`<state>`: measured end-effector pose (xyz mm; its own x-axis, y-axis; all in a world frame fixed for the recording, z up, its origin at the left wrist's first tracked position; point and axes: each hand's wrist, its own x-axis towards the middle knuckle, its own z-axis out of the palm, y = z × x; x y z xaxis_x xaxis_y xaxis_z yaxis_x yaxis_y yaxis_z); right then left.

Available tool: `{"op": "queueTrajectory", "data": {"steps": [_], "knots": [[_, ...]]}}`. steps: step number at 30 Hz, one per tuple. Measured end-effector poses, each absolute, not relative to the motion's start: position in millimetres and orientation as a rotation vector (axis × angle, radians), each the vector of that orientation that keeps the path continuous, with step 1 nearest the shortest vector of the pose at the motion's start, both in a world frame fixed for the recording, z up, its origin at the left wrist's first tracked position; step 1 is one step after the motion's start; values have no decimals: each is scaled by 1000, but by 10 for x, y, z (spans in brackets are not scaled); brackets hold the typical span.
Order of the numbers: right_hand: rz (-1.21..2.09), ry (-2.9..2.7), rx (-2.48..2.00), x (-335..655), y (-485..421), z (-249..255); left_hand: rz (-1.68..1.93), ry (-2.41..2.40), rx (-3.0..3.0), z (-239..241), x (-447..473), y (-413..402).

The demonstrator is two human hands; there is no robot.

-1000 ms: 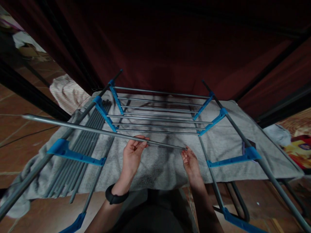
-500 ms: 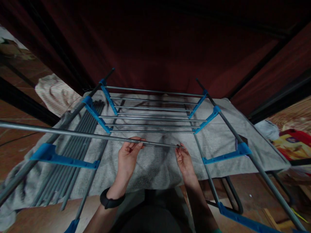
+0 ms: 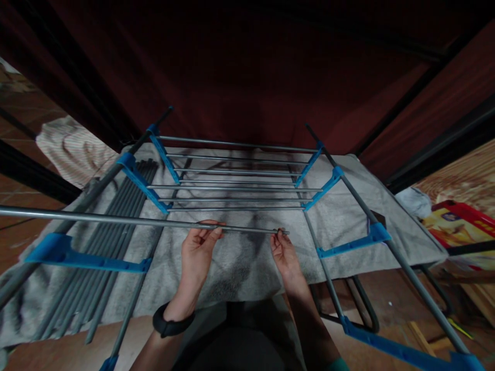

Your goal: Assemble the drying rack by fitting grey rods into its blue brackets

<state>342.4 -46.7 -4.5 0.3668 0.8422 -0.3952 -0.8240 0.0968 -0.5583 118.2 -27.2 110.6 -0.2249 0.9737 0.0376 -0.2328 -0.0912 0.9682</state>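
A long grey metal tube [image 3: 127, 220] runs across from the left edge of the head view, its thinner right part reaching my right hand. My left hand [image 3: 197, 252] is closed around it near the middle, thumb on top. At the right end, the fingertips of my right hand [image 3: 284, 252] pinch the tube. Around both hands stands a rack frame with grey side poles and blue plastic brackets [image 3: 85, 257]. Another blue bracket [image 3: 351, 244] is on the right side. Beyond my hands, several grey crossbars [image 3: 235, 189] join the brackets in two V-shaped sets.
Several loose grey tubes [image 3: 112, 237] lie side by side at the left on a grey cloth [image 3: 240, 268]. A red and yellow package [image 3: 460, 226] is at the far right. Dark red panels [image 3: 232, 77] rise behind the rack, and a striped cloth [image 3: 73, 147] lies at the left.
The view has shifted slightly, so the rack appears a little farther left. My right hand has slid slightly inward along the tube, whose end now shows past its fingers.
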Motion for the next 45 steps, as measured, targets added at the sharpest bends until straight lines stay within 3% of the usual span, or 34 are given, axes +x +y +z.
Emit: {"op": "queueTrajectory", "data": {"steps": [32, 45], "knots": [[1426, -150, -883, 3200, -633, -135, 1406, 1140, 1053, 1013, 1212, -245], [1580, -540, -998, 3023, -691, 22, 1254, 1161, 1124, 811, 1371, -377]]}}
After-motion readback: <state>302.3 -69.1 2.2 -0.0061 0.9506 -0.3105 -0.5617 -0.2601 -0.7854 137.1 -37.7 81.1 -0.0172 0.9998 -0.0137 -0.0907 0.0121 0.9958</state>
